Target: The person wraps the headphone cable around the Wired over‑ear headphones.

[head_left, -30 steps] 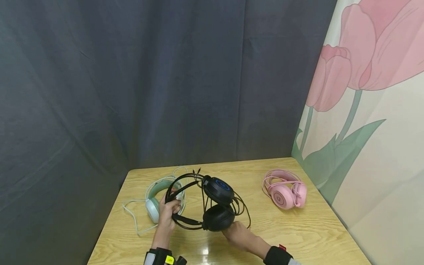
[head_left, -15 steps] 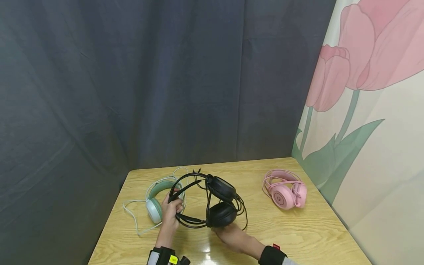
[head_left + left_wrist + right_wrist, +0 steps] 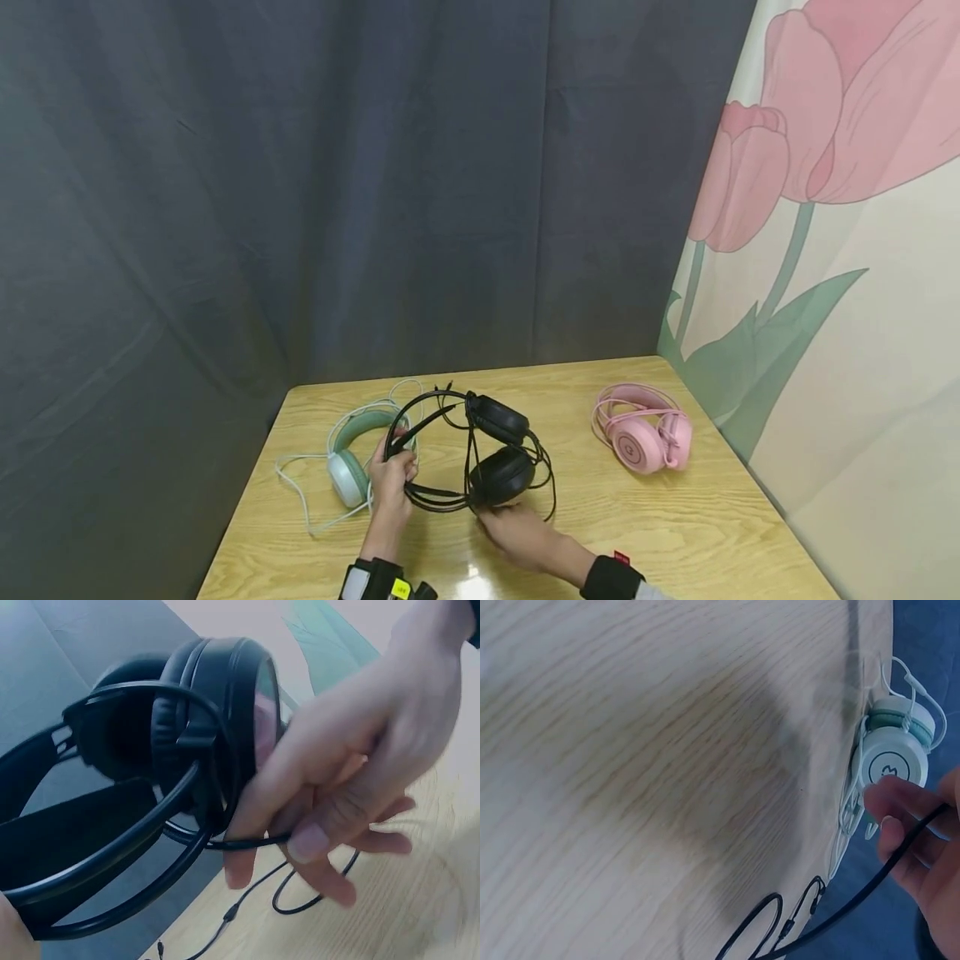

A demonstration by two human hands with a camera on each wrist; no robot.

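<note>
My left hand [image 3: 392, 483] grips the headband of the black headphones [image 3: 501, 478], whose ear cups point to the right over the table. In the left wrist view the double-bar headband [image 3: 112, 874] runs from that hand at the lower left corner. My right hand [image 3: 517, 533] is below the nearer ear cup. Its thumb and index finger pinch the black cable [image 3: 251, 844] close to the cup, the other fingers spread. The right wrist view shows the same cable [image 3: 866, 891] crossing the fingers. More cable loops hang beyond the cups.
Mint-green and white headphones [image 3: 348, 478] with a pale cable lie at the left, partly behind my left hand. Pink headphones [image 3: 637, 442], their cord wrapped round them, lie at the right of the wooden table [image 3: 660, 533]. A dark curtain [image 3: 420, 208] stands behind.
The black headphones have turned a little, and my left hand has shifted slightly right. My right hand has moved left beneath the nearer ear cup, along the cable side.
</note>
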